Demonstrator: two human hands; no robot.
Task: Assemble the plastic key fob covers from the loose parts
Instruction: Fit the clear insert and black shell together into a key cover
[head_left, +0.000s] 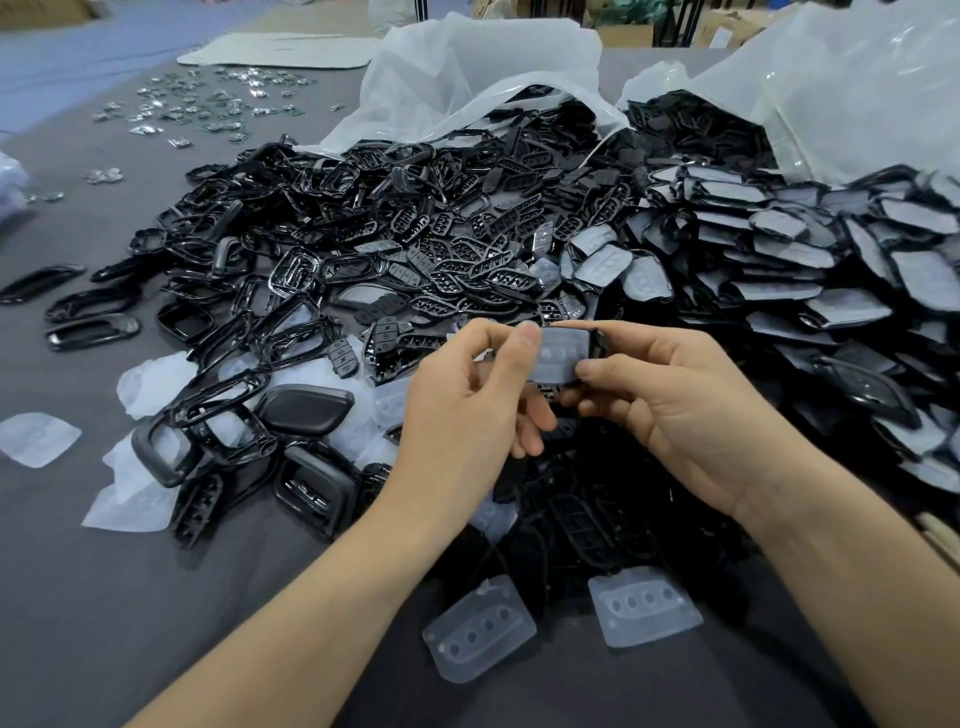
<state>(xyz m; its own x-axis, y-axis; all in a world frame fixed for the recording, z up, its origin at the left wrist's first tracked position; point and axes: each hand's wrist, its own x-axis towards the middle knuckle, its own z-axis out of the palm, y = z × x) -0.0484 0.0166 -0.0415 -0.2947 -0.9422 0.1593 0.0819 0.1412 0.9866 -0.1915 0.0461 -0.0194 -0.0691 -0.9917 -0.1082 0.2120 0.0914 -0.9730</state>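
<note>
Both hands meet above the middle of the grey table (104, 597). Between them is a key fob cover (563, 356), a black shell with a translucent rubber pad on its visible face. My left hand (467, 400) pinches its left end between thumb and forefinger. My right hand (670, 400) pinches its right end the same way. Two loose translucent pads (480, 629) (644, 605) lie near the front edge. A heap of black frames and button plates (363, 249) spreads behind and left of the hands.
A pile of black shells fitted with pads (810, 270) fills the right side. Two white plastic bags (483, 67) (841, 78) spill parts at the back. Small metal pieces (208, 104) are scattered at the far left. Loose translucent pads (39, 439) lie at left.
</note>
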